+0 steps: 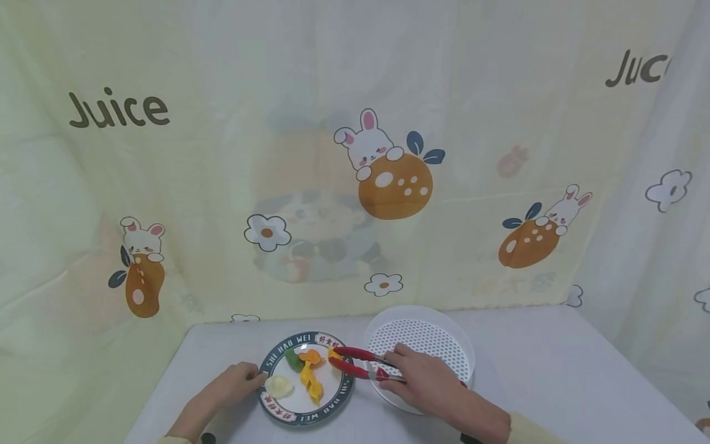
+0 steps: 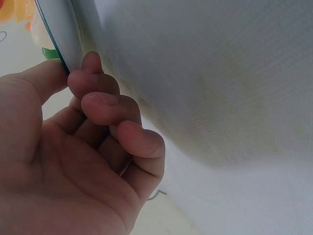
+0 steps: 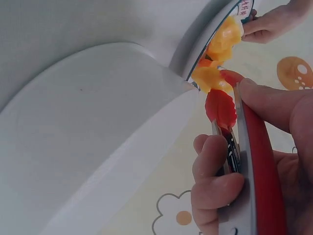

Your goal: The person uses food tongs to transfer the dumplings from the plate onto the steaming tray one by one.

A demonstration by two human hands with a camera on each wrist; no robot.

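My left hand (image 1: 235, 383) pinches the left rim of a round plate (image 1: 269, 406) with a dark patterned border; in the left wrist view the thumb lies above the edge and fingers curl below. My right hand (image 1: 429, 381) grips red-and-metal tongs (image 1: 355, 353), whose red tips are around a yellow dumpling-like piece (image 3: 208, 78) at the plate's right side. Also on the plate lie more yellow pieces (image 1: 315, 391), an orange piece (image 1: 310, 356), a green piece (image 1: 294, 360) and a pale round piece (image 1: 279, 387). Whether the tips squeeze the yellow piece is unclear.
A white round perforated tray (image 1: 468, 354) stands right of the plate, partly beneath my right hand and the tongs. Both rest on a white-covered table (image 1: 543, 370). A printed curtain (image 1: 471, 92) hangs directly behind the table.
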